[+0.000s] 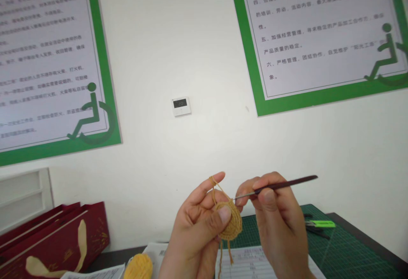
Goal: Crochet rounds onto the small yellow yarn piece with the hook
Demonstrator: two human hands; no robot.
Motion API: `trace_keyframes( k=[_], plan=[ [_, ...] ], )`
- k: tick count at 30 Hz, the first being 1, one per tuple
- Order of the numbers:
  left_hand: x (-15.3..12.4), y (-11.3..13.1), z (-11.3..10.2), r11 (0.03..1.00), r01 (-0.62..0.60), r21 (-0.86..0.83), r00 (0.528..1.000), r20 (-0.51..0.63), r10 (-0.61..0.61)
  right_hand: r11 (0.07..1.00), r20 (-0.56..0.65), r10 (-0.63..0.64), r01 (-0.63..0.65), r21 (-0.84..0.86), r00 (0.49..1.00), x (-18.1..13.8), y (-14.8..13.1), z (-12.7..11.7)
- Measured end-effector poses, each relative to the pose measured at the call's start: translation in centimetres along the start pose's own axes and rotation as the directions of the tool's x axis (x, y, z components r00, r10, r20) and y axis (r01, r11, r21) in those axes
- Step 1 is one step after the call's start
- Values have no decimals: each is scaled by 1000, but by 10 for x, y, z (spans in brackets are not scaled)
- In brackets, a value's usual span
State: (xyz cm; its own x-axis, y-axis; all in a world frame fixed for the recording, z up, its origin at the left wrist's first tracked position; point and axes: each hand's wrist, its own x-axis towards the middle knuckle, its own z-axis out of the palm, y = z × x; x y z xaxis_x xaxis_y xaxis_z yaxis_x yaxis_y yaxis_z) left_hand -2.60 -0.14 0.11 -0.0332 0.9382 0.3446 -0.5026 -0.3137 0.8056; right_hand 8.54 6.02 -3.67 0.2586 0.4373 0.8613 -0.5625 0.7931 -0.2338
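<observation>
In the head view, my left hand (200, 224) pinches a round mustard-yellow crochet piece (235, 224) between thumb and fingers. Yarn (213, 182) loops around its raised index finger and runs down to the top edge of the piece. Loose yarn tails hang below. My right hand (277, 219) grips a crochet hook (287, 183) with a dark handle and a thin metal shaft. The hook's tip meets the upper edge of the piece; whether it sits inside a stitch I cannot tell. A yellow ball of yarn (139, 266) lies at the lower left of my left hand.
A green cutting mat (344, 245) covers part of the dark table, with a bright green cutter (321, 224) on it. Printed papers (245, 262) lie under my hands. Dark red gift bags (66, 240) stand left. A white wall with two green-framed posters and a thermostat (181, 106) rises behind.
</observation>
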Motion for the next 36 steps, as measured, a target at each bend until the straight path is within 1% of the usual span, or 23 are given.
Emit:
trace_keyframes(
  k=[3, 4, 6, 7, 8, 9, 10, 13, 15, 18, 20, 22, 25, 28, 32, 36],
  plan=[
    [3, -2, -2, 1000, -17, 25, 999, 43, 16, 976, 18, 185, -186, 112, 983, 4, 0, -2],
    [4, -3, -3, 999, -24, 34, 998, 57, 22, 953, 37, 263, -266, 146, 964, 6, 0, -2],
    [5, -6, -3, 996, -67, 60, 996, 55, 63, 883, 87, 420, -429, 190, 903, 9, 0, -3],
    [6, -8, -3, 992, -99, 79, 995, 39, 96, 851, 109, 474, -486, 197, 874, 10, 0, -3],
    [7, -9, -3, 987, -130, 98, 992, 16, 129, 833, 122, 504, -518, 192, 855, 10, 1, -3],
    [7, -11, -2, 980, -156, 120, 987, -11, 159, 833, 123, 510, -525, 177, 851, 10, 2, -3],
    [7, -13, -2, 974, -178, 142, 982, -37, 184, 850, 110, 491, -503, 157, 864, 9, 4, -3],
    [8, -15, 0, 957, -214, 195, 969, -85, 233, 931, 46, 353, -356, 77, 934, 4, 10, -4],
    [8, -16, 1, 950, -226, 214, 964, -93, 250, 967, 35, 252, -253, 26, 967, 1, 13, -5],
    [8, -16, 0, 951, -217, 220, 964, -103, 243, 984, 41, 176, -175, -25, 983, -1, 16, -7],
    [9, -16, -1, 950, -216, 225, 962, -116, 247, 983, 33, 181, -180, -33, 983, -1, 17, -8],
    [9, -18, -2, 947, -225, 229, 958, -127, 259, 976, 2, 217, -217, -16, 976, -2, 18, -9],
    [11, -20, -2, 940, -248, 236, 948, -139, 286, 955, -58, 296, -294, 45, 953, -3, 17, -7],
    [10, -20, 0, 934, -263, 242, 943, -142, 302, 933, -79, 351, -342, 108, 933, -3, 15, -5],
    [9, -20, 2, 932, -279, 232, 938, -141, 316, 929, -63, 358, -349, 127, 932, -1, 12, -5],
    [8, -19, 3, 933, -282, 225, 937, -145, 318, 945, -17, 312, -309, 104, 950, 2, 9, -8]
  ],
)
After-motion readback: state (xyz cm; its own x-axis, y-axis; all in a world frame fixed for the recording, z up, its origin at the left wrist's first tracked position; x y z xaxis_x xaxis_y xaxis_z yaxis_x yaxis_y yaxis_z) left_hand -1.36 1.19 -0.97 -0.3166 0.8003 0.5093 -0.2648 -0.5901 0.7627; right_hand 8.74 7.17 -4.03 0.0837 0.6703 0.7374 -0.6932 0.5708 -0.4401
